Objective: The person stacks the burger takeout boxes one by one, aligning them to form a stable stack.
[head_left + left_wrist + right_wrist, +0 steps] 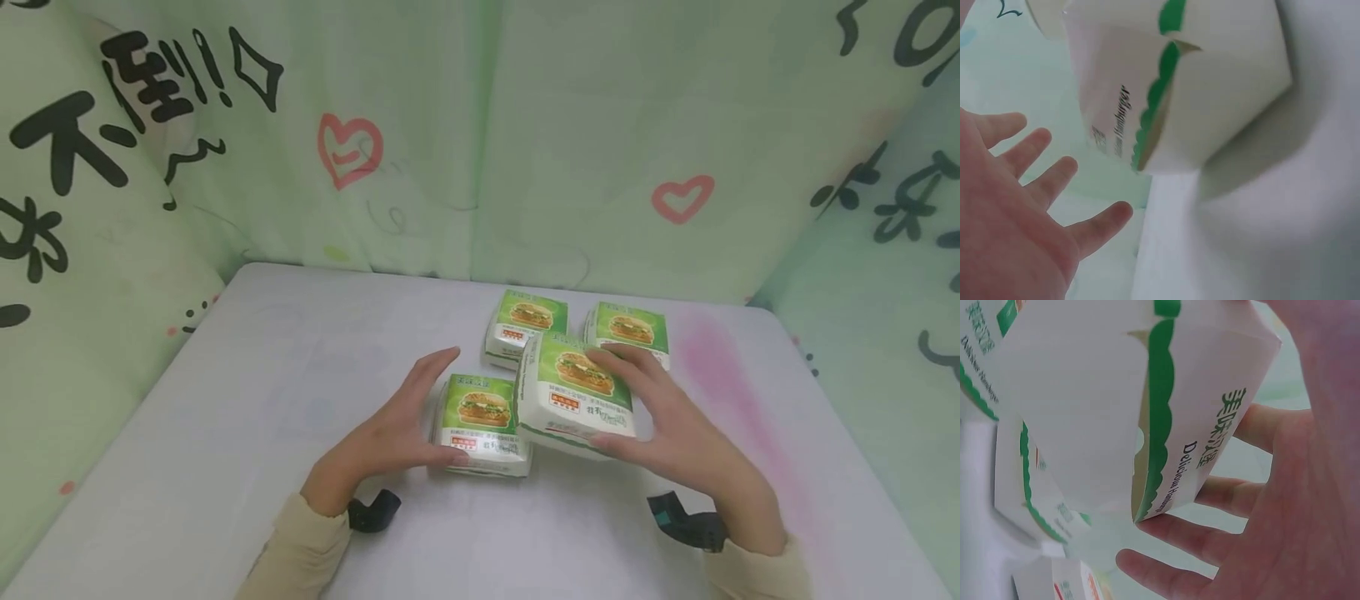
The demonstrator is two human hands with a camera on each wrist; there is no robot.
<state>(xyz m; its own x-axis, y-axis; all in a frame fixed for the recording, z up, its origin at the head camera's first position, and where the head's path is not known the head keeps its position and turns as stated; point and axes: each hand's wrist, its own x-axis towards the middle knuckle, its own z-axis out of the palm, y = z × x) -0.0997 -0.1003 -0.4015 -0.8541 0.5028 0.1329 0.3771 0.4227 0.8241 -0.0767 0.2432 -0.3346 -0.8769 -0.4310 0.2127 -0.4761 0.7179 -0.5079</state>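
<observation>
In the head view my right hand [667,425] grips a green-and-white hamburger box [577,392] by its right side, thumb at the front and fingers at the top edge. That box is tilted and overlaps the right edge of another hamburger box [480,425] on the table. My left hand [390,425] is at the left of this lower box, fingers spread and thumb tip by its front edge. The left wrist view shows the fingers [1100,228] straight and apart from a box's side. In the right wrist view, fingers [1191,540] lie along the lifted box's printed side.
Behind are two more hamburger boxes, one at back left [531,321] and one at back right [637,329], partly hidden by the lifted box and my right hand. The white table [300,375] meets a pale green curtain [585,125] with hearts and black writing.
</observation>
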